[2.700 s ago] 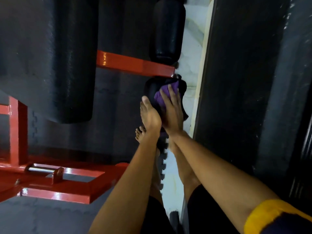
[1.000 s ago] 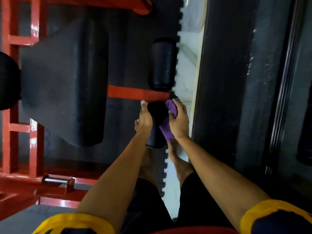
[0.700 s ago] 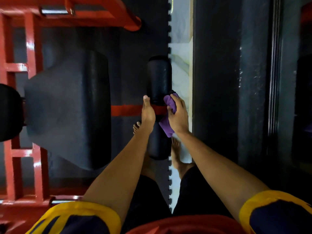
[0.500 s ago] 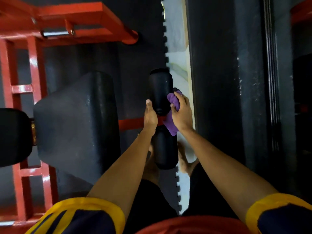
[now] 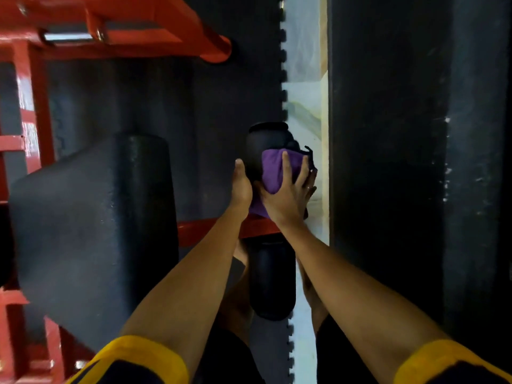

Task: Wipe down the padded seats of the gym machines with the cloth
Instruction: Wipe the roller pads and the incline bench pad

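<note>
Cloth [image 5: 273,173] update from the head view, the only view there is. The purple cloth is now draped over the top and right side of the far roller pad [image 5: 266,137], out past the red bar [image 5: 199,231] that carries the rollers. Half a second ago it was bunched low against the right flank, right at the joint by the bar, so the wipe has travelled up and outward along that pad.

The right hand [image 5: 288,198] is spread wider than before. The thumb lies across the top and the fingers [image 5: 304,173] are curved down the right side, clamped on the cloth and pressing it into the padding. The left hand [image 5: 241,187] stays flat against the left side of the same pad with the thumb pointing up. Its fingers go out of sight round the pad, so I can't tell how firmly they hold. My guess is it's just steadying the roller so it doesn't spin.

The near roller pad [image 5: 273,284] sits bare between the forearms, and the big seat pad [image 5: 91,223] on the left has no hand on it. The red frame [image 5: 133,26] is up top and the black floor mat [image 5: 235,106] is underneath.

What that means, I reckon: this roller is mid-wipe with its far end still to cover, and there's plenty of padding left after that.
</note>
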Tool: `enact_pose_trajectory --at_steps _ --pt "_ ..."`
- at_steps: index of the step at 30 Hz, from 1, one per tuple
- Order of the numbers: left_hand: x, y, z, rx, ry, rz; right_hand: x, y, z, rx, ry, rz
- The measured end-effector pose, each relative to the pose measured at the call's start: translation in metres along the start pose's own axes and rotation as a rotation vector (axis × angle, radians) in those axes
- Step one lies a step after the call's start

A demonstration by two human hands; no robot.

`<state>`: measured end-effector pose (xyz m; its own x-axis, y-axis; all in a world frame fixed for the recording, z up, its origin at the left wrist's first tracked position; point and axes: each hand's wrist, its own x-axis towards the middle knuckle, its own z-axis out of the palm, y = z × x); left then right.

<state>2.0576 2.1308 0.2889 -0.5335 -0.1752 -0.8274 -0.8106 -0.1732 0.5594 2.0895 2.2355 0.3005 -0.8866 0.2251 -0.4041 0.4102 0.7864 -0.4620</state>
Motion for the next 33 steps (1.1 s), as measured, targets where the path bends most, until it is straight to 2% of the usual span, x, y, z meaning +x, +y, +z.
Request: enact_pose_trajectory --at_steps 2,5,9,13,17,21,26,28,30,33 --pt "0.006 -0.005 0.001 -0.013 0.001 -0.017 0.011 0.002 0.007 0.077 0.072 -0.056" --pt "0.017 -0.023 0.006 -0.005 0.009 -0.036 0.051 -0.004 0.002 0.15 0.07 -0.12" --pt "0.019 -0.016 0.012 0.034 0.086 -0.019 0.089 -0.018 0.0 0.111 0.098 -0.148" --pt "0.02 -0.019 0.014 0.001 0.076 -0.042 0.029 0.006 0.007 0.079 0.138 -0.183" --pt "0.016 -0.017 0.015 -0.08 -0.001 -0.073 -0.033 0.048 0.014 0.062 0.046 -0.291" --pt "0.027 -0.042 0.018 -0.07 0.05 -0.106 0.007 0.03 0.007 0.099 0.058 -0.261" --pt "-0.031 -0.001 0.037 0.119 0.182 0.073 0.076 -0.017 -0.006 0.086 0.12 -0.222" --pt "-0.031 -0.006 0.034 0.137 0.187 0.102 0.071 -0.01 -0.005 0.083 0.117 -0.217" --pt "-0.02 -0.011 0.025 0.044 0.199 0.088 0.044 0.008 -0.001 0.077 0.08 -0.235" --pt "0.01 -0.011 0.014 -0.091 0.243 -0.037 -0.012 0.042 0.004 0.087 -0.023 -0.307"
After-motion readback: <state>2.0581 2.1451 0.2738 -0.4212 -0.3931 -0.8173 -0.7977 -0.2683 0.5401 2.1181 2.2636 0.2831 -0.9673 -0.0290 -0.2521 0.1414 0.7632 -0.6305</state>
